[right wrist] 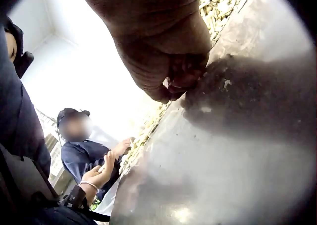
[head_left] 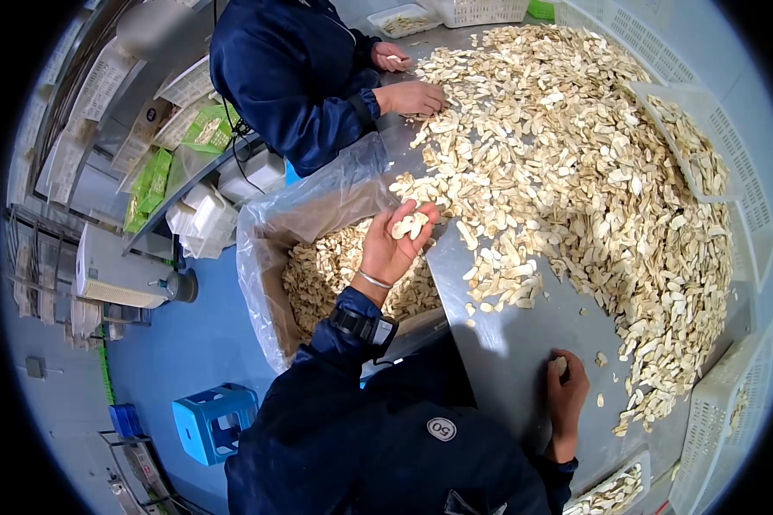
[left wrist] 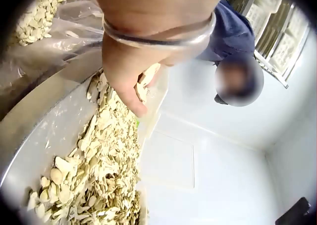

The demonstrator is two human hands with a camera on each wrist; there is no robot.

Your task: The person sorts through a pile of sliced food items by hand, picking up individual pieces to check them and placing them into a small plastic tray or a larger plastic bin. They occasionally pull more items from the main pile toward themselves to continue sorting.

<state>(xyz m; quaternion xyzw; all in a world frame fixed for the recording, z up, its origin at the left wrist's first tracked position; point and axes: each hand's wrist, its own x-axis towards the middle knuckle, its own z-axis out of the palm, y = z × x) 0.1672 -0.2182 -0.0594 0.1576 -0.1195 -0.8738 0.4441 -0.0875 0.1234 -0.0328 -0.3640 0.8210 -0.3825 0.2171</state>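
My left hand (head_left: pixel 391 249), with a bracelet at its wrist, is turned palm up over the edge of a plastic-lined box. A few pale dried slices (head_left: pixel 410 226) lie in its curled fingers; in the left wrist view, slices (left wrist: pixel 146 79) show between thumb and fingers. Low over the metal table (head_left: pixel 511 343), my right hand (head_left: pixel 567 390) has its fingers curled around a pale slice (head_left: pixel 560 366). In the right wrist view that hand (right wrist: pixel 173 61) is dark and mostly hides what it holds. A large heap of the same slices (head_left: pixel 567 146) spreads over the table.
The lined box (head_left: pixel 262 257) holds many slices, left of the table. Across from me, another person (head_left: pixel 292 77) works at the heap's far edge. White baskets (head_left: pixel 730 412) and a tray (head_left: pixel 610 493) stand along the right side. A blue stool (head_left: pixel 202 425) is on the floor.
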